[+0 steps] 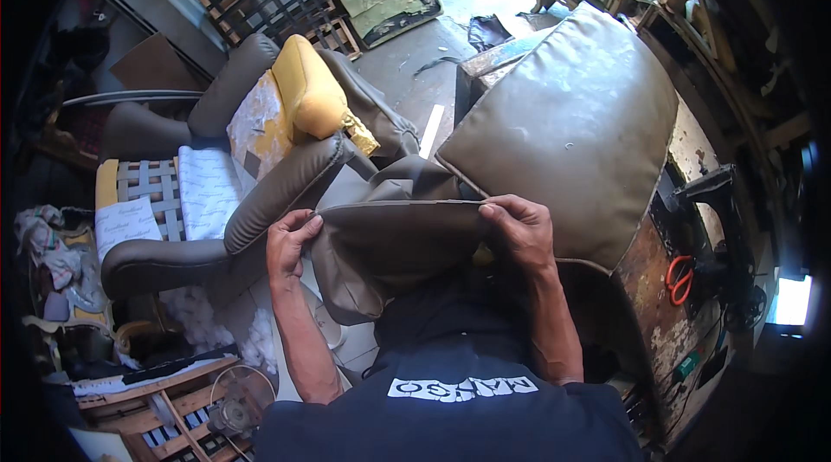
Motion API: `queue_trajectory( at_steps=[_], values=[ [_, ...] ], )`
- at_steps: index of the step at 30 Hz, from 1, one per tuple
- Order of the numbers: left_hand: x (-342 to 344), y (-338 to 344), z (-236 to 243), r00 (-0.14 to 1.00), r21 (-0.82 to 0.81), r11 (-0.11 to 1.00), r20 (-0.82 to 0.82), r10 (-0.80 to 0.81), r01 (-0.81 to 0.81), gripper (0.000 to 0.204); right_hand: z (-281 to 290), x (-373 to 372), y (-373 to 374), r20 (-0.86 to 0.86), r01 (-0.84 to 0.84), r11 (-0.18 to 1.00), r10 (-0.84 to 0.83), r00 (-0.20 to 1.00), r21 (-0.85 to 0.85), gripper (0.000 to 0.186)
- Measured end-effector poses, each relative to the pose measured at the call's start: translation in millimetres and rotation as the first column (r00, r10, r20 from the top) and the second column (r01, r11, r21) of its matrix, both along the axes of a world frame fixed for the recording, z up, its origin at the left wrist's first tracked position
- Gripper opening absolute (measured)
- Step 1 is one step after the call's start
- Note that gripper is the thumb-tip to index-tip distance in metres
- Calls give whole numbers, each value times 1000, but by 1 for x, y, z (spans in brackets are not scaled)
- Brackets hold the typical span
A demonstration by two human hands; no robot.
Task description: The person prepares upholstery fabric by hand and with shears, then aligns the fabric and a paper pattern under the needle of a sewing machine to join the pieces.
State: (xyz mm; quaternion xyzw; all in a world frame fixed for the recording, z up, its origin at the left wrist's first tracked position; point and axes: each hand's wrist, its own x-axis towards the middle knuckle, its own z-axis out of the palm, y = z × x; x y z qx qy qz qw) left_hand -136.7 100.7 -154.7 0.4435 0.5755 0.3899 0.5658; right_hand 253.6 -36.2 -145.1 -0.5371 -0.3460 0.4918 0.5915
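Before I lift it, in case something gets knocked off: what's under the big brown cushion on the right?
Under the brown cushion, a worn table shows past its edges. Anything beneath the middle is covered, so I can't tell.

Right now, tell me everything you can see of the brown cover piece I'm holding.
The brown cover piece looks like leather or vinyl, smooth and faintly shiny. Your left hand and right hand pinch it near the ends of one edge, which runs almost straight between them. Below that edge it hangs loosely in front of your body, with folds and creases toward its left side. More brown material bunches just beyond the edge; whether it belongs to the same piece is unclear.
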Motion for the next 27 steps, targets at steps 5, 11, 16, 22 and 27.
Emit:
queue_trajectory(
  at_steps=[5,11,16,22,27],
  values=[
    [8,14,-9,734,104,965,-671,-110,240,32,22,-20,-10,334,-36,993,-4,942,113,15],
    [150,-48,102,719,469,556,-553,-421,686,55,32,-44,-6,476,-188,948,44,878,259,15],
    [181,-40,59,525,366,396,-386,-759,842,48,24,-30,-21,405,-117,968,17,914,223,18],
    [200,-55,31,544,308,498,-83,-835,811,34,29,-18,-54,421,-13,996,-27,907,90,18],
    [216,-65,20,532,212,567,202,-822,796,24,51,-6,-73,400,126,991,-101,911,-35,22]
  ],
)
